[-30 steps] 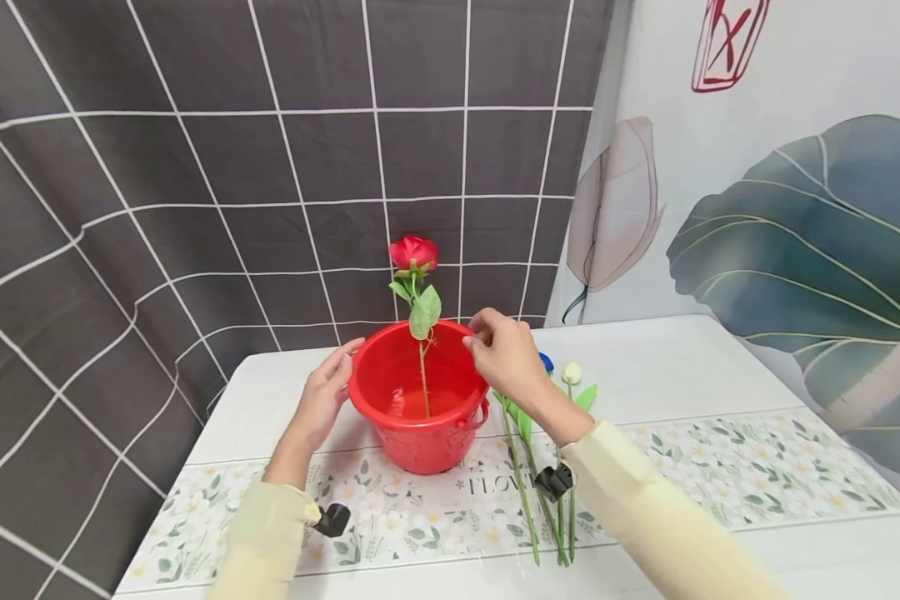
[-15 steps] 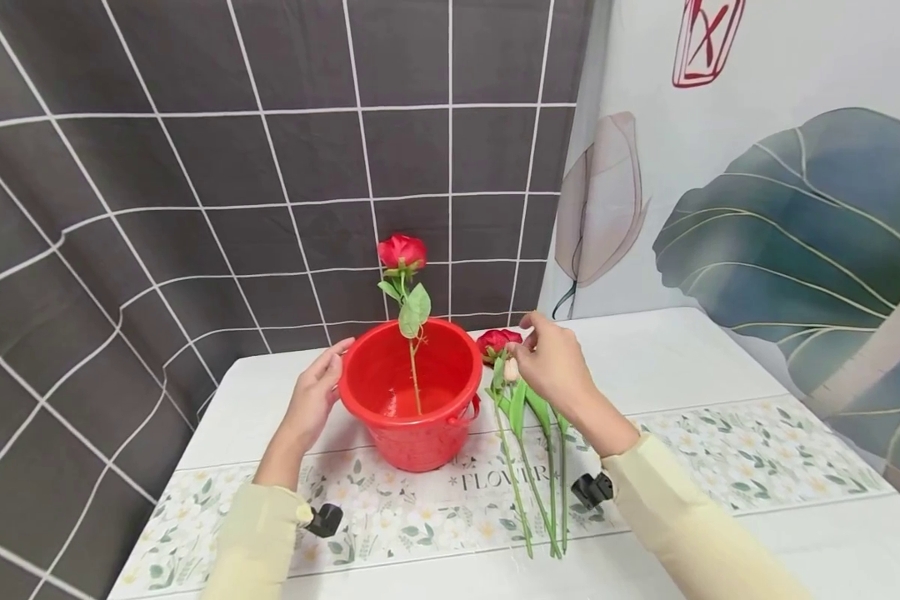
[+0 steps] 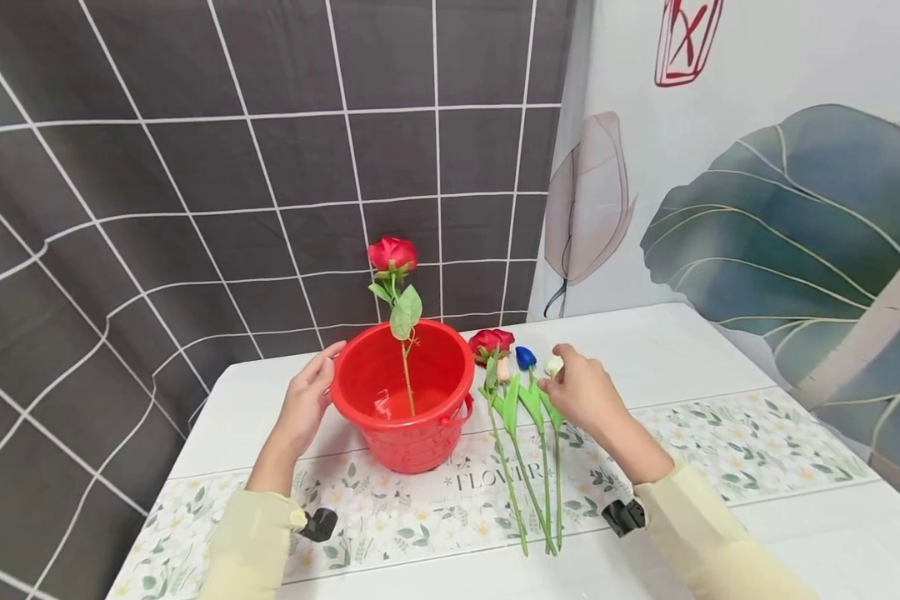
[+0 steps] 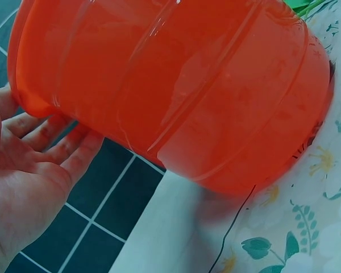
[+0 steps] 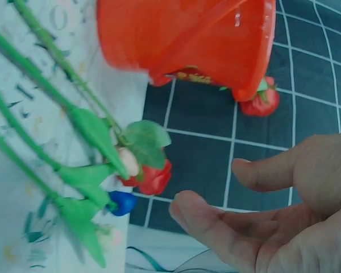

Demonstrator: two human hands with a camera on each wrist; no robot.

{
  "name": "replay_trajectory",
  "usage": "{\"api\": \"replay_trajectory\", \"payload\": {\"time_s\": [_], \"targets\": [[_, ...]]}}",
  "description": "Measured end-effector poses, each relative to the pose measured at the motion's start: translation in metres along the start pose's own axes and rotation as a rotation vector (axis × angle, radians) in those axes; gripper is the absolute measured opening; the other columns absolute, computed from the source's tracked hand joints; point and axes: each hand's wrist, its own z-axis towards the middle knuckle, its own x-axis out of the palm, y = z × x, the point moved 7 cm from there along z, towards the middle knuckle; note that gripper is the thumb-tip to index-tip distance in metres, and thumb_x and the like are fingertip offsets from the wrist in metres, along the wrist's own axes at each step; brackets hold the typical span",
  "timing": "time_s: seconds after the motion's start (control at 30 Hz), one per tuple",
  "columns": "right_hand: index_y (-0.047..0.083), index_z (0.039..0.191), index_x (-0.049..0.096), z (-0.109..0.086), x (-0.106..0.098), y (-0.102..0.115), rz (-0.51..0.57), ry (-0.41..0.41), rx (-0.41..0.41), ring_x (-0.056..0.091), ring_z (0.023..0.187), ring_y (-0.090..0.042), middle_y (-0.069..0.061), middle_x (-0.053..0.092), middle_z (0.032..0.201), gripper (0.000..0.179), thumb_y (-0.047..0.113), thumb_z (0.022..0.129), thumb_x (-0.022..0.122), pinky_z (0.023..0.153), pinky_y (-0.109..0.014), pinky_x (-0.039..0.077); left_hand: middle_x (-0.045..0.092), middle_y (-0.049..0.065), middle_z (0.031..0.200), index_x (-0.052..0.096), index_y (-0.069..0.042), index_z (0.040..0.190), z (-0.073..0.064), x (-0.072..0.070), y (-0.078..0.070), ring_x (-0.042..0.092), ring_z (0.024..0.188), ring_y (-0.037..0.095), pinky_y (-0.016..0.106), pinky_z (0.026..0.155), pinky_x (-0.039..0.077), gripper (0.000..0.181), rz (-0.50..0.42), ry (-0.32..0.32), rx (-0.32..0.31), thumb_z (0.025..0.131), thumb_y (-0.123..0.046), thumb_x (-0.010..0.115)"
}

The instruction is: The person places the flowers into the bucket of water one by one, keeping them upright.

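A red plastic bucket (image 3: 412,450) stands on the table, with one red artificial rose (image 3: 392,252) upright in it, leaning on the far side. My left hand (image 3: 305,404) touches the bucket's left side just under the rim, its fingers extended along the outer wall in the left wrist view. To the bucket's right lie a second red rose (image 3: 491,340), a pale pink tulip (image 3: 503,369), a blue tulip (image 3: 525,358) and a white tulip (image 3: 553,365). My right hand (image 3: 588,392) hovers by the white tulip; thumb and fingers are apart with nothing between them in the right wrist view (image 5: 273,222).
The white table cover (image 3: 630,350) carries a floral band with printed lettering. Green stems (image 3: 516,492) point toward me. Behind the table hangs a dark grid-patterned cloth (image 3: 285,192), and a pale leaf-printed one (image 3: 780,233) stands at the right. The bucket's handle (image 3: 461,412) hangs on its right.
My right hand has moved from the bucket's right rim across the lying flowers to the white tulip, uncovering the second rose and blue tulip. My left hand stays at the bucket.
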Motion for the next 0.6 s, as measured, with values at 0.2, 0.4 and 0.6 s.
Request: {"api": "replay_trajectory", "payload": {"time_s": [0.2, 0.4, 0.6], "targets": [[-0.012, 0.132, 0.043, -0.012, 0.018, -0.019, -0.018, 0.089, 0.055, 0.057, 0.060, -0.017, -0.008, 0.063, 0.075, 0.056, 0.011, 0.088, 0.068, 0.052, -0.032, 0.046, 0.041, 0.014, 0.148, 0.035, -0.008, 0.148, -0.001, 0.000, 0.000, 0.048, 0.126, 0.018, 0.017, 0.093, 0.047, 0.049, -0.005, 0.008, -0.001, 0.105, -0.030, 0.038], [-0.013, 0.131, 0.044, -0.025, 0.036, -0.033, -0.001, 0.148, 0.101, 0.058, 0.056, -0.018, -0.013, 0.064, 0.076, 0.058, 0.008, 0.085, 0.071, 0.050, -0.031, 0.047, 0.040, 0.015, 0.148, 0.035, -0.006, 0.148, -0.001, 0.000, -0.001, 0.048, 0.125, 0.015, 0.018, 0.094, 0.046, 0.049, -0.015, 0.014, 0.009, 0.105, -0.029, 0.037], [-0.015, 0.130, 0.043, -0.040, 0.054, -0.045, 0.027, 0.202, 0.155, 0.060, 0.047, -0.018, -0.026, 0.066, 0.092, 0.061, 0.002, 0.080, 0.073, 0.046, -0.029, 0.048, 0.039, 0.014, 0.148, 0.035, -0.006, 0.148, -0.001, 0.000, -0.001, 0.048, 0.125, 0.014, 0.018, 0.095, 0.046, 0.049, -0.012, 0.015, 0.010, 0.105, -0.029, 0.037]]}}
